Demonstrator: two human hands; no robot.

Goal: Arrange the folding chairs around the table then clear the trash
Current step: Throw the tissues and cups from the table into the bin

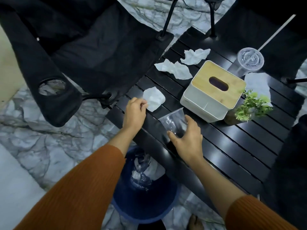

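Trash is being cleared from the slatted black table (224,146). A clear plastic cup (174,122), tilted, is grasped around its body by the right hand (186,138), while a crumpled tissue (153,97) at the table's near edge is pinched by the left hand (135,112). Both are held just above the blue bin (142,193), presumably so they can be dropped straight in. Further tissues (174,68), a lidded cup with straw (250,59), a tissue box (214,90) and a small plant (252,105) are left on the table, with a folding chair (74,55) drawn alongside. No legible writing is seen.
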